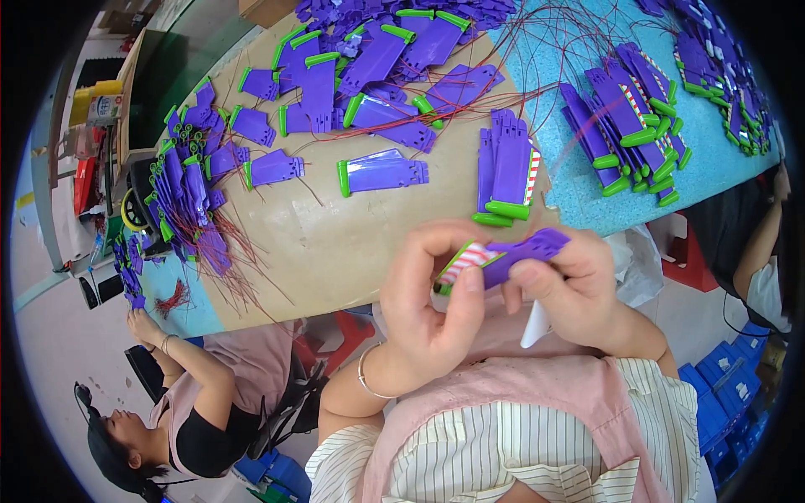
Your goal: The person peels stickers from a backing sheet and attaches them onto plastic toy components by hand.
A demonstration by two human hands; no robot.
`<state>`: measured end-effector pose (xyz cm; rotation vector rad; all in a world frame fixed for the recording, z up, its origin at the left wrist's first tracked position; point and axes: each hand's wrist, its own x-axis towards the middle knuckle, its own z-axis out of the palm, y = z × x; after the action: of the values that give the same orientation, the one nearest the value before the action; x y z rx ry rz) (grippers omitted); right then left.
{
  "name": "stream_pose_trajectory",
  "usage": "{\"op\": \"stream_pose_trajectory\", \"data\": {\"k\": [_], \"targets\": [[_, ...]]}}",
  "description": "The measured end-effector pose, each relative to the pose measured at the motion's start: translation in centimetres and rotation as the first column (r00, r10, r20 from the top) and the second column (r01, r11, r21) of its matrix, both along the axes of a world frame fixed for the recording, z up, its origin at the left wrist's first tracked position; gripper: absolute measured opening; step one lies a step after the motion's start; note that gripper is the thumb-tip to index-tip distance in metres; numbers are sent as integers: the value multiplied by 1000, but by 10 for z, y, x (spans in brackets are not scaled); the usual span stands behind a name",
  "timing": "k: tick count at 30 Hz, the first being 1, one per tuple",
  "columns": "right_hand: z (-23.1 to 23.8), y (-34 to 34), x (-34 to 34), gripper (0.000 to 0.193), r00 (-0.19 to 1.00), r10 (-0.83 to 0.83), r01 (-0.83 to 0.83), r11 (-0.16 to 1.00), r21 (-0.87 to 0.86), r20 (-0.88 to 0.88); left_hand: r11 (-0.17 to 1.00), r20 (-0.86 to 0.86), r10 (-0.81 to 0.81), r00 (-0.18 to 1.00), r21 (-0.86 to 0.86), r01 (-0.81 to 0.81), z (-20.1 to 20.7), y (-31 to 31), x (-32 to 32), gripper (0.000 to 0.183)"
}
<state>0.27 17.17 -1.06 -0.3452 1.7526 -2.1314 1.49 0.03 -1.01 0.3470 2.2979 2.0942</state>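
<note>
Both hands hold a purple plastic wing (521,255) in front of my chest. It has a green edge and a red-and-white striped sticker (466,260). My left hand (426,302) grips the green, striped end, with the thumb against the stripes. The other end is pinched between the thumb and fingers of my right hand (579,285). A small white strip (535,325) hangs below my right hand; what holds it is hidden. On the table just beyond my hands lies a small stack of similar wings (508,163) with green tips, one showing a striped edge.
Purple wings with thin red wires (310,88) spread over the brown table cover (285,218). A single wing (384,172) lies nearer. Stacked striped wings (633,117) rest on the blue surface at right. A co-worker (201,402) sits at left; another person's arm (759,243) shows at right.
</note>
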Motion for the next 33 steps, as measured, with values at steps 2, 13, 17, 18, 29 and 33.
{"op": "stream_pose_trajectory", "data": {"k": [2,13,17,18,29,33], "targets": [[4,1,-1,16,998,-51,53,998,-34,38,999,38,15,999,-51,-13,-10,-5,9,18],[-2,-2,-3,22,967,94,-17,951,-309,236,995,-91,71,993,-68,-77,-11,-6,8,28],[-4,-6,2,22,991,-59,91,957,-276,121,994,-114,65,991,-79,-74,5,7,2,32],[-4,-6,4,21,990,-84,113,948,-298,110,994,-113,64,992,-78,-73,5,7,2,32],[0,2,5,14,978,-142,129,987,-93,-150,962,-216,147,965,-194,-190,-1,17,4,28],[7,12,-4,36,952,-290,303,936,-179,94,988,-166,-23,986,-157,-3,2,19,0,36]]}}
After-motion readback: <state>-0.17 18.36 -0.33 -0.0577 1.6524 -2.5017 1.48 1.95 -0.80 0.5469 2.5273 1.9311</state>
